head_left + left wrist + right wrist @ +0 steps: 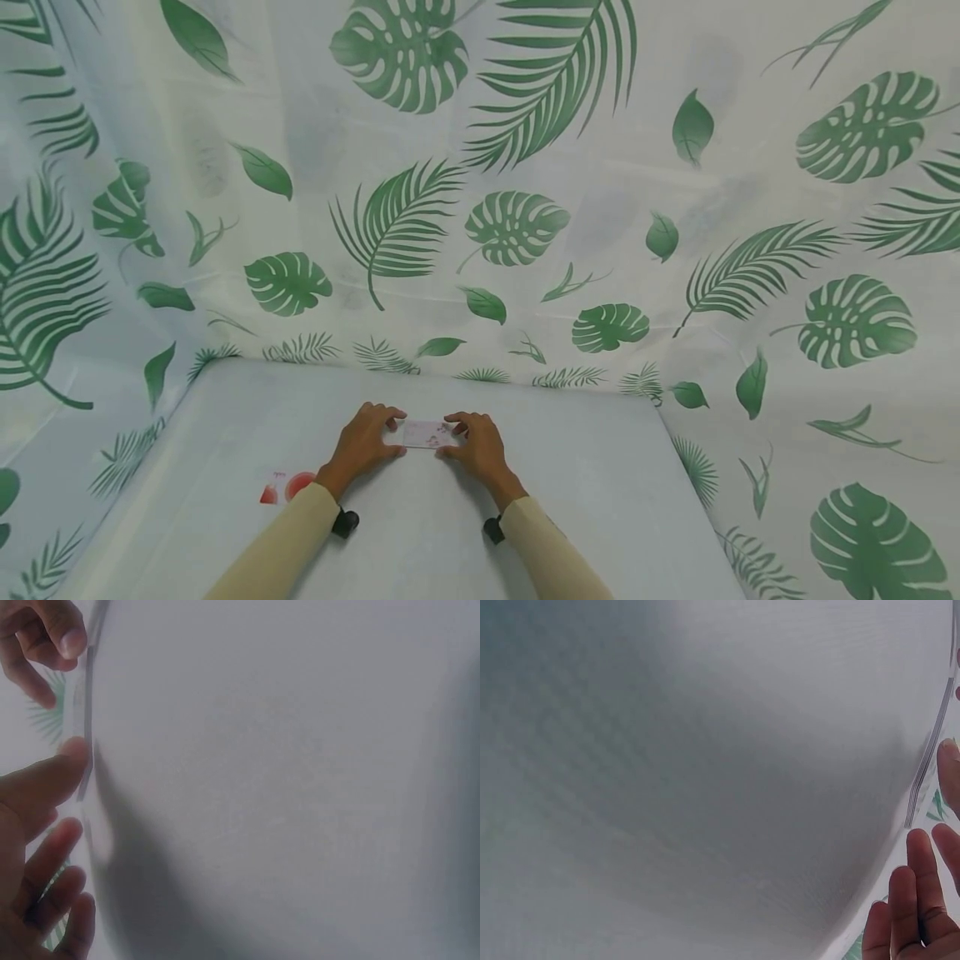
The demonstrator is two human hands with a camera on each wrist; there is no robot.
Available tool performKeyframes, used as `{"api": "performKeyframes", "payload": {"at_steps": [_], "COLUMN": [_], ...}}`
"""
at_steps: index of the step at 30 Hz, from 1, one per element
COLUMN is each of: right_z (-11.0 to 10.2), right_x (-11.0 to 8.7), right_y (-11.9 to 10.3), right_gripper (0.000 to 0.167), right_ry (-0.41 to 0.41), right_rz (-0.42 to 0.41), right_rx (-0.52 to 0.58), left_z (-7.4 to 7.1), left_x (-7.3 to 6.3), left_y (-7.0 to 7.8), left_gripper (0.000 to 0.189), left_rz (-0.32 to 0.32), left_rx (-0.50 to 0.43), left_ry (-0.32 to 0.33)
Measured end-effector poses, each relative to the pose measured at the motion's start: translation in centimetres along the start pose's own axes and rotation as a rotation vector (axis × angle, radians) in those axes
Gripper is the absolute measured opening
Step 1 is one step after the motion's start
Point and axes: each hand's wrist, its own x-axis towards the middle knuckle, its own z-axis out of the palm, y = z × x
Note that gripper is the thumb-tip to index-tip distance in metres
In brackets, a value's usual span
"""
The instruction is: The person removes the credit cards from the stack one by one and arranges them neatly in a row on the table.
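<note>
A small flat white rectangle with a pink flower-like print (pixel 426 434) lies low over the white tabletop, between both hands. My left hand (pixel 365 442) holds its left end, thumb at the near corner and forefinger at the far one. On the opposite end, my right hand (pixel 480 446) has thumb and fingers bent about the right corners. In the left wrist view the piece's thin edge (pixel 88 697) shows beside the left thumb (pixel 73 750). Several fine lines run along that edge (pixel 928 761) in the right wrist view.
A flat piece with red shapes (pixel 300 486) lies beside the left forearm, partly behind it. The white tabletop (pixel 600 500) ends at the back against a hanging sheet printed with green leaves (pixel 517 229). Dark bands (pixel 345 523) sit on both wrists.
</note>
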Motion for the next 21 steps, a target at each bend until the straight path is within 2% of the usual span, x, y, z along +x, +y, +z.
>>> {"api": "performKeyframes", "payload": {"at_steps": [21], "right_z": [0.1], "right_x": [1.1], "right_y": [0.3], "right_gripper": [0.050], "right_ry": [-0.055], "right_rz": [0.014], "right_rx": [-0.006], "left_z": [0.8], "left_x": [1.3], "left_y": [-0.2], "left_gripper": [0.054], "left_rz": [0.016], "left_rx": [0.033], "left_ry": [-0.042]}}
